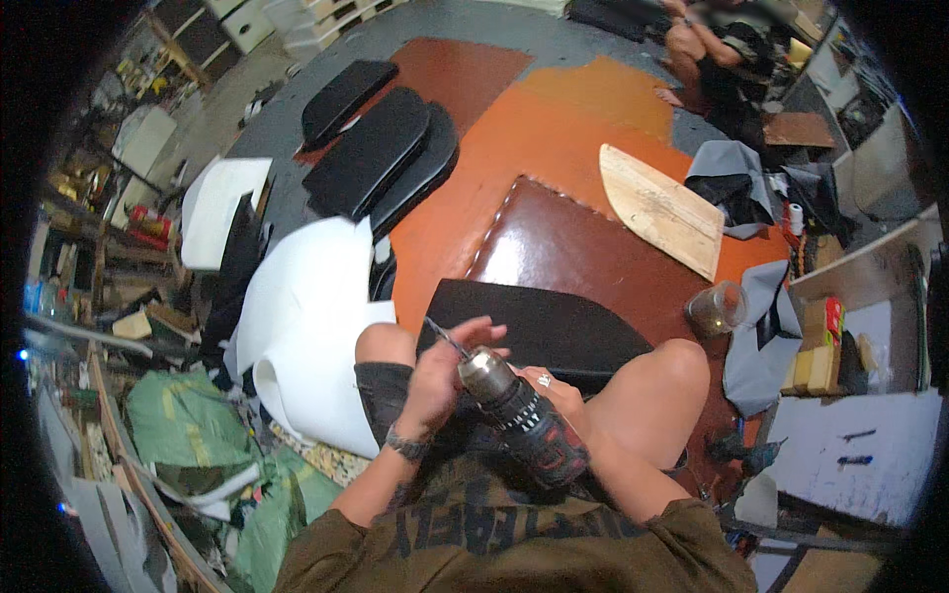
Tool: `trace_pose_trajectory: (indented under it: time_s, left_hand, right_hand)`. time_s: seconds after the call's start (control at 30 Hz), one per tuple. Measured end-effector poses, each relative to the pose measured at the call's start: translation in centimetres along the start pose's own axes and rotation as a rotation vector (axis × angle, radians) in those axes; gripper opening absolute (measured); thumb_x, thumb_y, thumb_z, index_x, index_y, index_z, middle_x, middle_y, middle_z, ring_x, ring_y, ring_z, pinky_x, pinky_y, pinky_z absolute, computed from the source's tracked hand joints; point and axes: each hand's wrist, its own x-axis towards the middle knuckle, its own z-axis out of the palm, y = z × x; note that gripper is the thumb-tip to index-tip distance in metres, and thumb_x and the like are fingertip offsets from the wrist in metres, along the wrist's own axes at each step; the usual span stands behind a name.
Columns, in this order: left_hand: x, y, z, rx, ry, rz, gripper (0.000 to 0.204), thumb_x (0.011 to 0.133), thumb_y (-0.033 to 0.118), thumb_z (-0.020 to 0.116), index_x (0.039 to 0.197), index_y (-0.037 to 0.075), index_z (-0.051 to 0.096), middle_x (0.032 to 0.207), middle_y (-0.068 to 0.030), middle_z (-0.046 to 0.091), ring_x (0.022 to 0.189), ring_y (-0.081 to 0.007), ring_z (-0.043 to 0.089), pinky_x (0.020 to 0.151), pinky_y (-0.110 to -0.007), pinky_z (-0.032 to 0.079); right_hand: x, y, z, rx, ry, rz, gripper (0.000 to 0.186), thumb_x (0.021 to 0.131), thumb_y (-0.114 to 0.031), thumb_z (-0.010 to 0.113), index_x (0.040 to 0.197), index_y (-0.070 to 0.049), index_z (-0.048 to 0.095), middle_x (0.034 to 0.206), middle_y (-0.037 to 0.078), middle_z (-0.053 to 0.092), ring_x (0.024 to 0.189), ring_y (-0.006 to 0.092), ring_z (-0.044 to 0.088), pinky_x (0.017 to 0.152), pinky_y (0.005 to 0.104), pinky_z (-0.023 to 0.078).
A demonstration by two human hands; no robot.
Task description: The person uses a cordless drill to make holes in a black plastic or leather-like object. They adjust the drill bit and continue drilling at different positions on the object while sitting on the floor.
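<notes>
A black and red cordless drill (529, 425) lies across my lap, its silver chuck (484, 372) and drill bit (447, 337) pointing up and to the left. My right hand (559, 393), with a ring on one finger, closes round the drill from behind; part of its grip is hidden by the tool body. Next to the chuck, my left hand (435, 381) has its fingers stretched out by the bit; I cannot tell whether it touches the metal. Just beyond both hands rests a black, curved-edge panel (544, 321) between my knees.
Black padded panels (366, 148) lie farther off at the left, near white foam sheets (306, 287). A bare wooden panel (664, 208) and a clear jar (716, 308) are at the right. Another power tool (746, 455) sits by my right knee. Another person (722, 59) sits at the far right.
</notes>
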Motion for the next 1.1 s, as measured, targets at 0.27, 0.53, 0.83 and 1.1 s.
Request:
trace_pose_trajectory:
  time_s: [0.27,0.53,0.83,1.1]
  left_hand:
    - [-1.6,7.3,7.5,-0.220,0.071,0.188,0.059,0.115,0.046,0.040,0.144,-0.003,0.055,0.134,-0.0252,0.068,0.122,-0.0303,0.069,0.105,-0.044,0.056]
    - [-1.1,9.4,8.4,-0.179,0.200,0.123,0.037,0.116,0.026,0.047,0.119,-0.004,0.068,0.122,-0.0194,0.075,0.107,-0.0211,0.074,0.094,-0.036,0.061]
    - [-1.3,9.0,9.3,0.182,0.262,0.382,0.030,0.113,0.019,0.055,0.111,-0.006,0.072,0.112,-0.0194,0.078,0.105,-0.0212,0.075,0.093,-0.034,0.059]
    - [-0.4,10.1,9.3,-0.232,-0.024,0.089,0.038,0.106,0.024,0.069,0.130,-0.005,0.065,0.130,-0.0170,0.072,0.118,-0.0225,0.070,0.104,-0.035,0.055]
  right_hand:
    - [-1.9,-0.7,-1.2,-0.377,0.021,-0.236,0.035,0.095,-0.002,0.071,0.129,0.002,0.067,0.124,0.014,0.070,0.113,0.0263,0.069,0.103,0.0364,0.053]
    - [-1.5,-0.9,-1.4,-0.382,0.206,-0.315,0.039,0.088,-0.001,0.075,0.125,0.004,0.069,0.113,0.012,0.078,0.099,0.0278,0.074,0.093,0.0427,0.056]
    - [-0.6,-0.4,-1.8,-0.344,0.154,-0.565,0.031,0.089,-0.003,0.077,0.119,0.004,0.073,0.112,0.016,0.077,0.094,0.0304,0.074,0.091,0.0425,0.057]
    - [-2.9,-3.2,-1.9,-0.356,0.111,-0.111,0.045,0.082,-0.020,0.089,0.119,-0.005,0.071,0.108,0.007,0.075,0.100,0.0220,0.074,0.087,0.0352,0.060]
